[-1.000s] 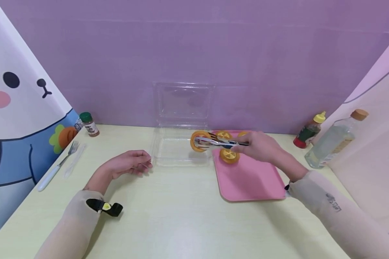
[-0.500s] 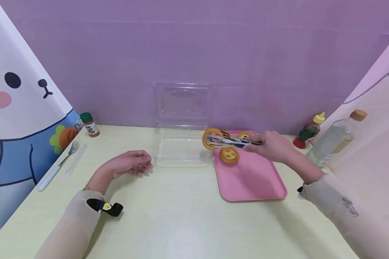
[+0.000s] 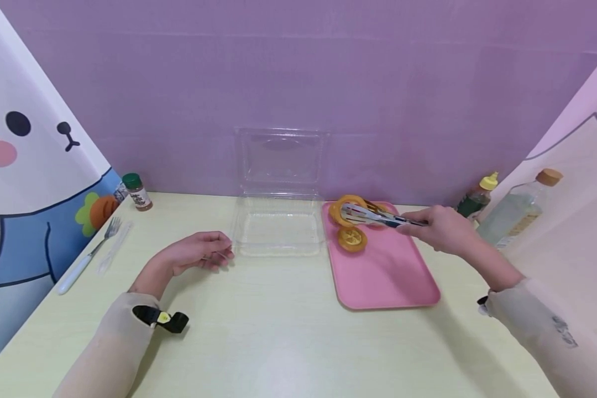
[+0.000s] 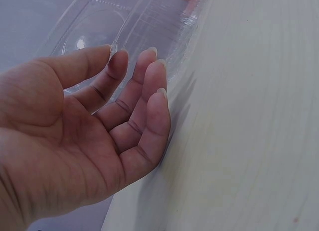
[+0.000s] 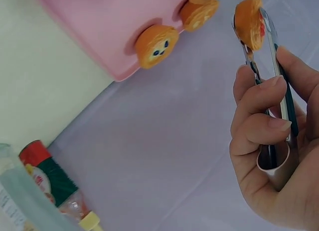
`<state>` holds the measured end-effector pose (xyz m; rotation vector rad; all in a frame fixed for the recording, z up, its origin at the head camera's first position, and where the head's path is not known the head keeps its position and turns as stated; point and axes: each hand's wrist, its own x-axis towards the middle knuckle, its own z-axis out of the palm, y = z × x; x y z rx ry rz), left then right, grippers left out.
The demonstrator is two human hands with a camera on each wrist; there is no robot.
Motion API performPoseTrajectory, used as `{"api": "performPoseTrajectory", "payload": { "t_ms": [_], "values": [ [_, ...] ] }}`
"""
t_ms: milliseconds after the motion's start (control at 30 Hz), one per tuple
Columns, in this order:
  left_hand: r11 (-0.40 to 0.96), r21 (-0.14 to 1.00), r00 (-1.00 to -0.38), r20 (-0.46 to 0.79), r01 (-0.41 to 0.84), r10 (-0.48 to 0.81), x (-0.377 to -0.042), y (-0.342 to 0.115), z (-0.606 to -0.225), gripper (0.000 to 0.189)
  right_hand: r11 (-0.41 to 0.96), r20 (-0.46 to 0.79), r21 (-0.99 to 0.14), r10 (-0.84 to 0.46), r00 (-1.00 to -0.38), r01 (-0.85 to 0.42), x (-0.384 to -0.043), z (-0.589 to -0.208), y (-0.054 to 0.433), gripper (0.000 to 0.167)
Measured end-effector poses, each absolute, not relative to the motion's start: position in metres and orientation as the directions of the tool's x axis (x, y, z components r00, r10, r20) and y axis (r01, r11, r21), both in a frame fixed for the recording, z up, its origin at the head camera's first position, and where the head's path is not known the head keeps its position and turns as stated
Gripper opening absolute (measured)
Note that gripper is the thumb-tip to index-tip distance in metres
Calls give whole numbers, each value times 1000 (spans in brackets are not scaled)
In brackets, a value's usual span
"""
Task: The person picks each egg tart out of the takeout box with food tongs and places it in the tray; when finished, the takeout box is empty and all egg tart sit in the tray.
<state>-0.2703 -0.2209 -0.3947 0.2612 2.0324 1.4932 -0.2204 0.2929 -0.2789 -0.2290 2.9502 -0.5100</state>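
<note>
My right hand (image 3: pixel 443 229) grips metal tongs (image 3: pixel 383 217) over the back of the pink tray (image 3: pixel 388 290). Between the tongs' tips a small tart (image 5: pixel 247 23) is held on its side, raised above the tray. Another tart (image 3: pixel 352 239) lies on the tray just in front, and one with a face (image 5: pixel 157 46) sits near the tray's edge in the right wrist view. Beside the tray stands a clear plastic clamshell container (image 3: pixel 281 226), lid up against the wall. My left hand (image 3: pixel 199 250) pinches its left edge between thumb and index finger, the other fingers loosely bent.
At the left lie a fork (image 3: pixel 92 254) and a clear wrapped utensil (image 3: pixel 114 249), with a green-capped spice jar (image 3: pixel 139 193) behind. To the right stand a sauce bottle (image 3: pixel 477 194) and a cork-topped bottle (image 3: pixel 519 207). A purple wall backs the table.
My right hand has moved rightward with the tongs and tart, from over the container's right side to over the tray's back left. The left hand stays in place.
</note>
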Motion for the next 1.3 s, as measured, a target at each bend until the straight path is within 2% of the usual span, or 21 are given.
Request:
{"api": "performPoseTrajectory", "payload": {
  "t_ms": [567, 1033, 1300],
  "values": [
    [351, 919, -802, -344, -180, 489, -269, -221, -393, 37, 928, -143, -365, -136, -980, -76, -208, -286, 334, 66],
    [351, 919, -802, -344, -181, 488, -270, -221, -395, 37, 921, -285, -389, -159, -945, -38, -203, -294, 354, 52],
    [354, 916, -802, -350, -187, 483, -271, -221, -396, 34, 918, -332, -395, -157, -930, -14, -205, -295, 354, 50]
  ]
}}
